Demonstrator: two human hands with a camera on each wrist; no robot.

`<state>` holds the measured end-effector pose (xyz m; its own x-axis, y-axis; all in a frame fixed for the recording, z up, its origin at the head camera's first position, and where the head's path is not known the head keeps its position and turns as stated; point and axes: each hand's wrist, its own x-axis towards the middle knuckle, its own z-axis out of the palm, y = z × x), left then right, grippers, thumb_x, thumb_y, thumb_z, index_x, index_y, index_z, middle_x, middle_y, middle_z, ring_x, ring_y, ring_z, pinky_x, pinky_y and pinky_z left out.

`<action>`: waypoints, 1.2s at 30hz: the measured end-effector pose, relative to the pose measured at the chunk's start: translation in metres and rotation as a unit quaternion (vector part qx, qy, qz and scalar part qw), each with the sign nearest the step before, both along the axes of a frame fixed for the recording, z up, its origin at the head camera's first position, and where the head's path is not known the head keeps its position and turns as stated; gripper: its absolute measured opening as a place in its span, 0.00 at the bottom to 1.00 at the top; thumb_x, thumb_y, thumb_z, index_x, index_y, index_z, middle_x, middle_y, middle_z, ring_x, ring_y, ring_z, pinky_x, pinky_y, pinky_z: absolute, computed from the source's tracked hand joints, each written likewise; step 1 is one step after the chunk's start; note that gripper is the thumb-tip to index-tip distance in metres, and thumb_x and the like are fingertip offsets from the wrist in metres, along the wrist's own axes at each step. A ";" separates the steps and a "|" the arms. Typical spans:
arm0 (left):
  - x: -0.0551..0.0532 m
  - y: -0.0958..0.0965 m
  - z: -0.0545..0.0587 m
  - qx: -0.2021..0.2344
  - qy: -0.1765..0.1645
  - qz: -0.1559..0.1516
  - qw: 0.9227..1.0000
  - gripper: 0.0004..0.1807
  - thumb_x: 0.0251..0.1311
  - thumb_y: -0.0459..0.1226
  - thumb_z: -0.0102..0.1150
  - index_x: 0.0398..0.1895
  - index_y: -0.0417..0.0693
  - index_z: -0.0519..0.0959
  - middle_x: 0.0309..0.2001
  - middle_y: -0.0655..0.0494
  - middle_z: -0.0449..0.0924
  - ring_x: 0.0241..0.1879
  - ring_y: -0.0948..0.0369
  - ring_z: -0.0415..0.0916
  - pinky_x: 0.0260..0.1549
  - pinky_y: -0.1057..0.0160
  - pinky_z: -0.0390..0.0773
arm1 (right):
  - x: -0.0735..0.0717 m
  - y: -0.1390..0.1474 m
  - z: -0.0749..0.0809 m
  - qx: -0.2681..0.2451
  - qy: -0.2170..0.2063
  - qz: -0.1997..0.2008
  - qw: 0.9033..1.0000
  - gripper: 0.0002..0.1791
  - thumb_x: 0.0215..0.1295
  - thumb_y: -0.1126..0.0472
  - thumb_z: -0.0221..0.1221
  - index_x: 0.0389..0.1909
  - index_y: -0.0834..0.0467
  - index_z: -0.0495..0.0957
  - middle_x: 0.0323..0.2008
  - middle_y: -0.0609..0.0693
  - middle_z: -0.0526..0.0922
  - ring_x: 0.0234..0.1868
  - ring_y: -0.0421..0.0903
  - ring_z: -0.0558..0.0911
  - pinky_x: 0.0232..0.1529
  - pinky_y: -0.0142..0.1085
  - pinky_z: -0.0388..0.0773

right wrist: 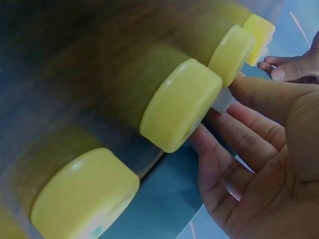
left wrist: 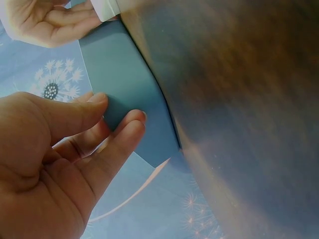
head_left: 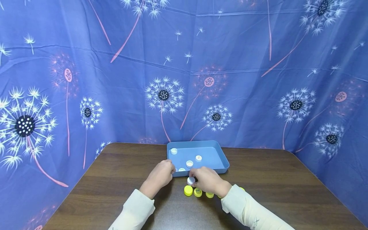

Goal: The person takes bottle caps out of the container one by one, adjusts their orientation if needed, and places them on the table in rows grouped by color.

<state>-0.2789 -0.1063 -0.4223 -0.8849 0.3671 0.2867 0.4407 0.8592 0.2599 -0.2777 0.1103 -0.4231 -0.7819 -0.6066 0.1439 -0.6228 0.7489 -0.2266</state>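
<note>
Blue tray (head_left: 201,163): one. Table (head_left: 123,172) under it: one. White caps: five. Four white caps (head_left: 189,164) in tray (front one half hidden by tray wall), one white cap (head_left: 191,181) pinched in right hand (head_left: 208,179). Yellow caps (head_left: 188,190) on table: five show (two partly covered by right arm, cannot tell if more hide there). Hands: two, left hand (head_left: 159,175) and right. Sleeves (head_left: 135,207): two.

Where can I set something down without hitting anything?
Free: the table left of the left hand, and right of the blue tray, between right sleeve and backdrop; also the tray's right end. Crowded: the tray's left and middle, with white caps, and just in front, with yellow caps and the right hand.
</note>
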 end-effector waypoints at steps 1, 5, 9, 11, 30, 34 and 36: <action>0.000 0.000 0.000 -0.001 -0.001 0.001 1.000 0.13 0.53 0.20 0.58 0.24 0.44 0.86 0.28 0.59 0.74 0.28 0.65 0.68 0.31 0.64 0.76 | 0.000 0.000 0.000 0.000 -0.001 0.000 1.000 0.10 0.56 0.58 0.72 0.37 0.51 0.81 0.31 0.40 0.83 0.28 0.33 0.74 0.31 0.32 0.73; -0.001 0.000 -0.001 -0.001 -0.002 0.003 1.000 0.12 0.53 0.21 0.59 0.26 0.43 0.87 0.29 0.58 0.76 0.29 0.65 0.71 0.34 0.63 0.79 | -0.001 0.000 0.000 -0.002 -0.005 0.001 1.000 0.10 0.56 0.58 0.71 0.37 0.51 0.81 0.31 0.40 0.83 0.28 0.33 0.74 0.31 0.32 0.73; -0.001 0.000 -0.001 -0.003 -0.003 0.003 1.000 0.12 0.53 0.20 0.59 0.26 0.43 0.86 0.28 0.58 0.75 0.29 0.64 0.71 0.33 0.63 0.78 | 0.000 0.001 0.000 -0.005 -0.010 0.002 1.000 0.10 0.58 0.57 0.71 0.38 0.50 0.81 0.32 0.39 0.83 0.28 0.32 0.74 0.32 0.31 0.73; -0.001 0.000 -0.001 -0.003 -0.005 0.003 1.000 0.12 0.53 0.20 0.59 0.25 0.43 0.86 0.28 0.58 0.75 0.28 0.64 0.69 0.32 0.64 0.77 | 0.000 0.002 0.001 -0.007 -0.013 0.003 1.000 0.09 0.58 0.57 0.70 0.39 0.50 0.82 0.32 0.39 0.83 0.29 0.33 0.75 0.32 0.31 0.74; -0.001 0.000 0.001 -0.003 0.005 0.001 1.000 0.12 0.52 0.21 0.58 0.24 0.43 0.86 0.26 0.59 0.73 0.26 0.64 0.66 0.29 0.65 0.74 | -0.001 0.007 0.011 -0.022 -0.006 0.017 1.000 0.12 0.58 0.60 0.69 0.43 0.55 0.83 0.38 0.44 0.86 0.39 0.42 0.83 0.39 0.39 0.79; -0.001 -0.001 0.000 -0.001 0.005 0.002 1.000 0.12 0.52 0.21 0.58 0.24 0.43 0.86 0.26 0.59 0.73 0.26 0.64 0.66 0.29 0.65 0.74 | 0.001 0.007 0.020 -0.038 -0.012 0.015 0.999 0.12 0.60 0.60 0.67 0.45 0.57 0.84 0.39 0.48 0.87 0.33 0.39 0.80 0.35 0.37 0.78; 0.000 -0.001 0.000 0.001 0.005 0.002 1.000 0.12 0.52 0.20 0.58 0.24 0.43 0.86 0.26 0.59 0.73 0.26 0.64 0.67 0.30 0.64 0.75 | 0.001 0.007 0.026 -0.052 -0.010 0.015 0.999 0.13 0.62 0.59 0.67 0.46 0.57 0.84 0.40 0.49 0.87 0.32 0.37 0.80 0.35 0.36 0.78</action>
